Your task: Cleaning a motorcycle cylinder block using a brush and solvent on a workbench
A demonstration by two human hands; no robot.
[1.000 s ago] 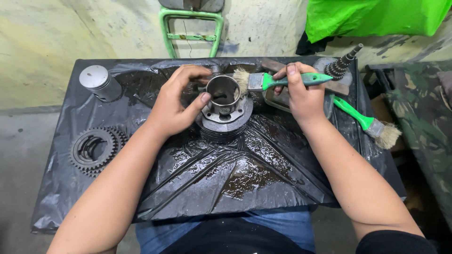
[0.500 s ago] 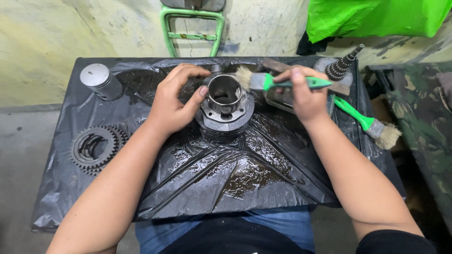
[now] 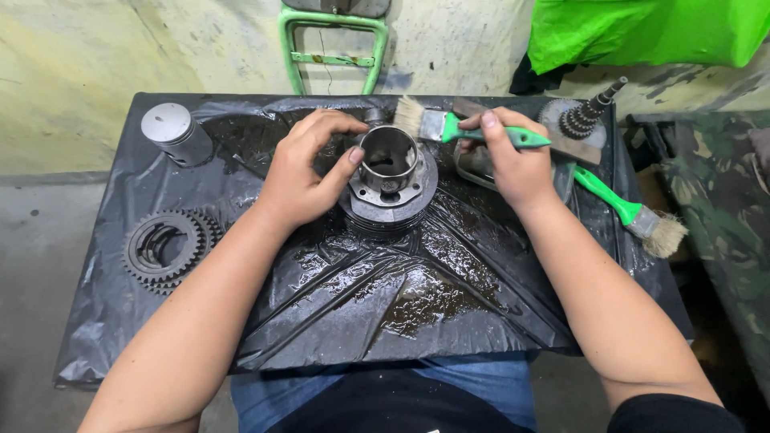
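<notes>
Hands: our left hand (image 3: pixel 301 172) cups the engine cylinder (image 3: pixel 389 180) w/ fingers curled; right hand (image 3: pixel 513 160) grips green-handled brush (image 3: pixel 449 127), bristles just beyond cylinder's far rim.

**Open front, crowded back edge**

The table's (image 3: pixel 104 321) front half lies open under wet black plastic. Obstacles: a piston (image 3: pixel 175 132) at the back left corner, stacked gears (image 3: pixel 164 250) by the left edge, the engine cylinder (image 3: pixel 389 180) mid-back, a geared shaft (image 3: pixel 581 119) and spare brush (image 3: pixel 634 212) along the right edge.

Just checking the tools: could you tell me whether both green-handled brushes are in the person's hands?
No, the right hand holds one brush, while the second brush lies on the table.
</notes>
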